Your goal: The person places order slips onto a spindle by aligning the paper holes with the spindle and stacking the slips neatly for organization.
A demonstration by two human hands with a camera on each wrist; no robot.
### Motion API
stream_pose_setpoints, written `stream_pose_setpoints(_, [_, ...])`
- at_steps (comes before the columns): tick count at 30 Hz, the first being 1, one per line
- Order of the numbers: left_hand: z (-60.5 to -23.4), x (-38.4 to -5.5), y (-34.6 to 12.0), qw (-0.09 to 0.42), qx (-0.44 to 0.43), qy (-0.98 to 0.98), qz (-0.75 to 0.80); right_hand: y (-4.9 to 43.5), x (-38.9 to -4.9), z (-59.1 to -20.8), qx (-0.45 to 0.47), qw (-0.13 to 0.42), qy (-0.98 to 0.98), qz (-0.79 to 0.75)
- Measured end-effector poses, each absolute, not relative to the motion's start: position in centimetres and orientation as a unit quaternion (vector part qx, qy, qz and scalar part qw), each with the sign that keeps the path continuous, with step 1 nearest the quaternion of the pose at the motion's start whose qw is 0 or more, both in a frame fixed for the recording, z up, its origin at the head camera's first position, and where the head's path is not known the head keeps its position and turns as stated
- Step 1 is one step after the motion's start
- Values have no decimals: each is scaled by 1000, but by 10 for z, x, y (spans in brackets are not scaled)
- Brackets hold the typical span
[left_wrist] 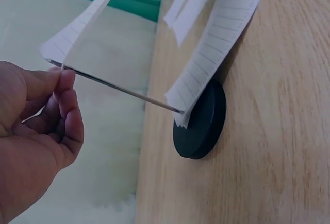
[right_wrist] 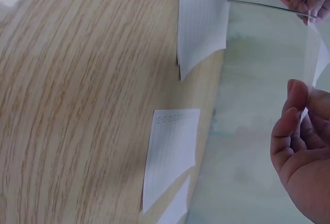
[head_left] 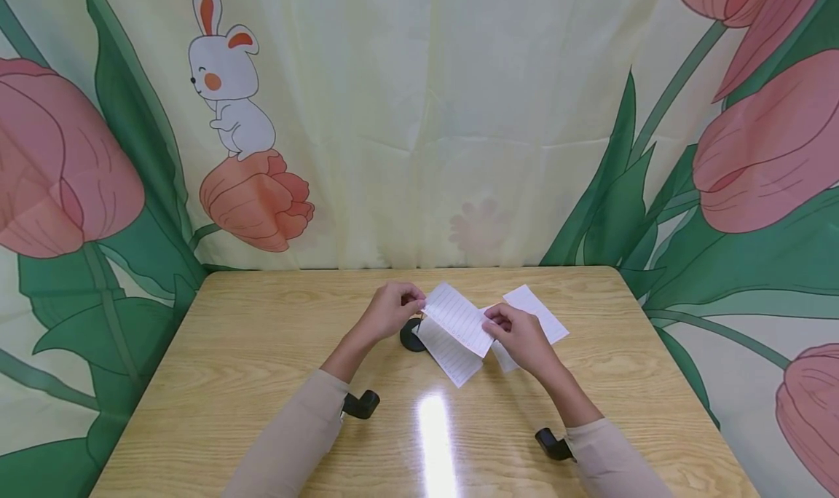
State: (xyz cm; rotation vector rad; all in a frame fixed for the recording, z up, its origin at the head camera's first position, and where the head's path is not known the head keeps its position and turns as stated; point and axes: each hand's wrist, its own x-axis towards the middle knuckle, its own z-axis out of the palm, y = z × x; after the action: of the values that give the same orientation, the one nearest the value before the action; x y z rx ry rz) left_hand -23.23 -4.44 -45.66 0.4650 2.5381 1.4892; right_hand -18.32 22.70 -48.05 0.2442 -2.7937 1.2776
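Observation:
A lined paper slip (head_left: 459, 316) is held up by both hands above a paper spike with a round black base (left_wrist: 203, 126). My left hand (head_left: 392, 310) pinches one corner beside the top of the thin metal rod (left_wrist: 124, 90). In the left wrist view the slip's corner is at the rod's upper end, and the rod seems to pass through it. The slip's opposite end is pinched between thumb and fingers of my right hand (head_left: 518, 332). Lower down, several lined slips (left_wrist: 214, 41) sit on the rod just above the base.
More loose lined slips (right_wrist: 172, 152) lie on the wooden table (head_left: 275, 338) to the right of the spike, partly behind my right hand in the head view. A printed curtain (head_left: 419, 119) hangs along the table's back edge.

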Motion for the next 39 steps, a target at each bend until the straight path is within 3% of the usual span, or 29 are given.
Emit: stream_pose_setpoints(39, [-516,-246,-42,100,134,876,452,210,-178,-530,65,-22,-934,352])
